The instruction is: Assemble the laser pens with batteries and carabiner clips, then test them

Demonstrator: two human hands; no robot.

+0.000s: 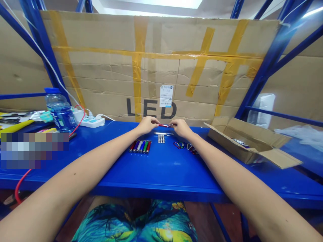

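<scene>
My left hand (148, 124) pinches one end of a small red flashlight (163, 125), held level above the blue table. At its other end, the fingers of my right hand (181, 128) are closed; what exactly lies between these fingertips is too small to make out. Just below lies a silver flashlight (159, 134) with a carabiner clip at its right end. Several button cells (161, 138) sit in neat rows beneath that. To the left, several flashlights (140, 147) in red, purple, silver, blue and green lie side by side. Coloured carabiners (182, 145) are near my right forearm, which partly covers them.
An open cardboard box (232, 148) with metallic items stands right on the blue table (156, 171). A water bottle (60, 111), a white power strip (92, 121) and clutter are at left. A large cardboard sheet (108, 77) rises behind, between blue shelf posts.
</scene>
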